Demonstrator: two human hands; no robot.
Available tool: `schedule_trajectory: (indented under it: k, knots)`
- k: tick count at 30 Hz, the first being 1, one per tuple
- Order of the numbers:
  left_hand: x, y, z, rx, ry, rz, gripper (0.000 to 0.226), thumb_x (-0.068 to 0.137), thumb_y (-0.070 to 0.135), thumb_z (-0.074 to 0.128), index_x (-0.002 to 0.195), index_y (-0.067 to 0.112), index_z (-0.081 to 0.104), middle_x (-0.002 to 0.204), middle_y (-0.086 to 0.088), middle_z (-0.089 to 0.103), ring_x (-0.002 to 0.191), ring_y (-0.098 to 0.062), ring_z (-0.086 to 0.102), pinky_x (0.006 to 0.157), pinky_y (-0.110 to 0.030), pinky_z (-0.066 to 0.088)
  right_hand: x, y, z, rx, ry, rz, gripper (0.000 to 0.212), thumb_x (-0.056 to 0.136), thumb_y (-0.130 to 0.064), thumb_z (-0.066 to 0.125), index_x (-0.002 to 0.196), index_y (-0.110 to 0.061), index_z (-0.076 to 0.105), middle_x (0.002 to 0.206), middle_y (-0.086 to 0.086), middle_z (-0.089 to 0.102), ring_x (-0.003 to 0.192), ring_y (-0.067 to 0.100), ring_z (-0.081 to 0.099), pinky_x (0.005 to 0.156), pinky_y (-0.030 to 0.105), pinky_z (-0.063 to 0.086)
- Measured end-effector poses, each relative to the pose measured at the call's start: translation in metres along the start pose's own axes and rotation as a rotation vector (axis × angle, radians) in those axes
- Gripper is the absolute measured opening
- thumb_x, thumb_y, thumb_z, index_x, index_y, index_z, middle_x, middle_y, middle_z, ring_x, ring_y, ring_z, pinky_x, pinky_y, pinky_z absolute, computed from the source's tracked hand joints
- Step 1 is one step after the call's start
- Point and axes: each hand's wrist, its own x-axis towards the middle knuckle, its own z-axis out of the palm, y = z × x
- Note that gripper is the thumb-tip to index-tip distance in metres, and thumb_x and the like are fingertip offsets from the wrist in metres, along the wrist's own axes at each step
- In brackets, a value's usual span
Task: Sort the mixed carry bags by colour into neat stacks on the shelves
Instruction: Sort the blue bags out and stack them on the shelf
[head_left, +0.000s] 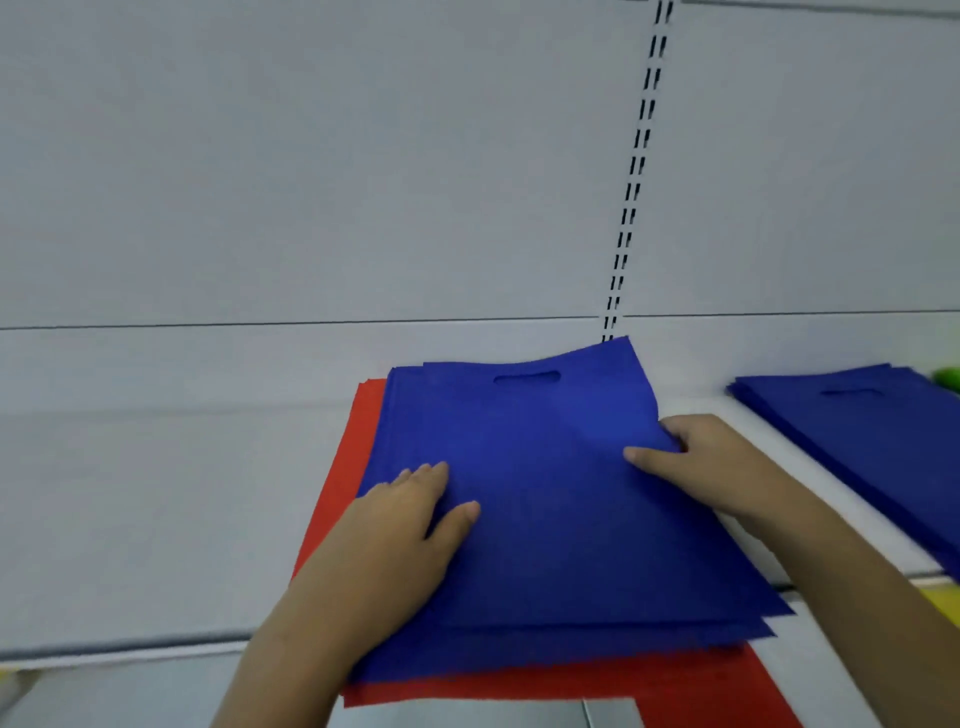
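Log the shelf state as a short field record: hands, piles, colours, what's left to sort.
left hand: flat on the near blue pile
right hand: pinching the right edge of the top blue bag
near pile: blue bags, fanned unevenly, on top of red bags
second pile: blue stack to the right, apart
other colours: green item at far right, yellow below, both mostly cut off
surface: white shelf
left to sort: blue and red still share one pile

I see a fanned stack of blue bags (545, 493) lying flat atop red bags (519, 686), with another blue stack (857, 421) well right of it.
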Motion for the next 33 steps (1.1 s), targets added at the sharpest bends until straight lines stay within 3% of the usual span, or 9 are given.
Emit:
schedule_trajectory:
  k: [5, 10, 14, 17, 22, 25, 27, 28, 33]
  knots:
    - [-0.004, -0.014, 0.002, 0.003, 0.007, -0.029, 0.059, 0.099, 0.050, 0.029, 0.149, 0.019, 0.022, 0.155, 0.003, 0.026, 0.144, -0.015, 0.020, 0.114, -0.026, 0.015, -0.028, -0.005, 0.004, 0.143, 0.064, 0.079, 0.010, 0.088, -0.028, 0.069, 0.089, -0.018, 0.070, 0.079, -0.003, 0.075, 0.067, 0.015, 0.072, 0.058, 0.031, 0.056]
    - [-0.001, -0.020, 0.011, 0.139, -0.049, -0.005, 0.054, 0.099, 0.050, 0.024, 0.138, 0.016, 0.038, 0.150, -0.003, 0.034, 0.146, -0.021, 0.014, 0.118, -0.038, 0.004, -0.042, -0.016, -0.006, 0.283, 0.046, 0.168, 0.012, 0.087, -0.018, 0.071, 0.086, -0.006, 0.074, 0.073, 0.003, 0.075, 0.061, 0.019, 0.072, 0.046, 0.025, 0.052]
    - [-0.002, -0.008, 0.010, 0.150, -0.067, 0.024, 0.048, 0.100, 0.046, 0.027, 0.134, 0.015, 0.042, 0.146, -0.003, 0.040, 0.144, -0.020, 0.021, 0.119, -0.041, 0.002, -0.042, -0.012, -0.012, 0.000, 0.143, 0.114, 0.020, 0.082, -0.028, 0.074, 0.078, -0.009, 0.072, 0.072, 0.004, 0.073, 0.067, 0.026, 0.070, 0.061, 0.042, 0.058]
    - [-0.004, 0.004, 0.007, 0.086, -0.066, 0.009, 0.045, 0.100, 0.045, 0.030, 0.130, 0.014, 0.046, 0.134, -0.003, 0.050, 0.132, -0.020, 0.037, 0.117, -0.036, 0.010, -0.046, -0.014, -0.016, 0.106, 0.105, 0.101, 0.012, 0.085, -0.028, 0.072, 0.085, -0.017, 0.070, 0.078, 0.000, 0.073, 0.069, 0.020, 0.070, 0.056, 0.032, 0.054]
    - [-0.006, 0.017, 0.003, -0.175, -0.008, -0.052, 0.050, 0.097, 0.047, 0.040, 0.140, 0.019, 0.041, 0.140, 0.002, 0.048, 0.128, -0.017, 0.043, 0.103, -0.028, 0.033, -0.052, -0.021, -0.027, 0.380, -0.199, 0.222, 0.018, 0.086, -0.032, 0.072, 0.099, -0.020, 0.068, 0.080, -0.006, 0.076, 0.070, 0.015, 0.073, 0.058, 0.027, 0.055]
    - [0.001, 0.017, 0.001, -0.232, 0.006, -0.135, 0.042, 0.097, 0.045, 0.044, 0.132, 0.023, 0.045, 0.133, 0.006, 0.050, 0.123, -0.017, 0.046, 0.095, -0.025, 0.034, -0.051, -0.019, -0.031, 0.313, -0.128, 0.107, 0.012, 0.089, -0.030, 0.068, 0.100, -0.025, 0.069, 0.084, -0.010, 0.076, 0.074, 0.012, 0.073, 0.064, 0.029, 0.057]
    - [0.009, 0.016, 0.000, -0.193, 0.009, -0.199, 0.012, 0.096, 0.045, 0.045, 0.090, 0.036, 0.043, 0.099, 0.008, 0.051, 0.098, -0.017, 0.047, 0.080, -0.024, 0.033, -0.054, -0.018, -0.035, 0.303, -0.042, -0.003, 0.006, 0.089, -0.030, 0.067, 0.095, -0.027, 0.069, 0.085, -0.015, 0.074, 0.073, 0.006, 0.071, 0.062, 0.023, 0.056]
    - [0.014, 0.016, 0.000, -0.164, 0.016, -0.233, 0.023, 0.095, 0.047, 0.045, 0.079, 0.034, 0.035, 0.092, 0.008, 0.046, 0.090, -0.016, 0.045, 0.076, -0.024, 0.033, -0.056, -0.017, -0.037, 0.339, -0.010, -0.043, 0.004, 0.089, -0.029, 0.068, 0.093, -0.028, 0.069, 0.084, -0.016, 0.074, 0.073, 0.004, 0.071, 0.060, 0.020, 0.054]
    - [0.047, 0.016, 0.004, -0.280, 0.042, -0.304, 0.045, 0.090, 0.051, 0.053, 0.091, 0.006, 0.055, 0.082, -0.005, 0.059, 0.070, -0.019, 0.054, 0.060, -0.029, 0.042, -0.069, -0.017, -0.043, 0.617, -0.012, -0.039, 0.009, 0.086, -0.025, 0.071, 0.095, -0.027, 0.069, 0.086, -0.015, 0.075, 0.075, 0.009, 0.072, 0.063, 0.026, 0.056]
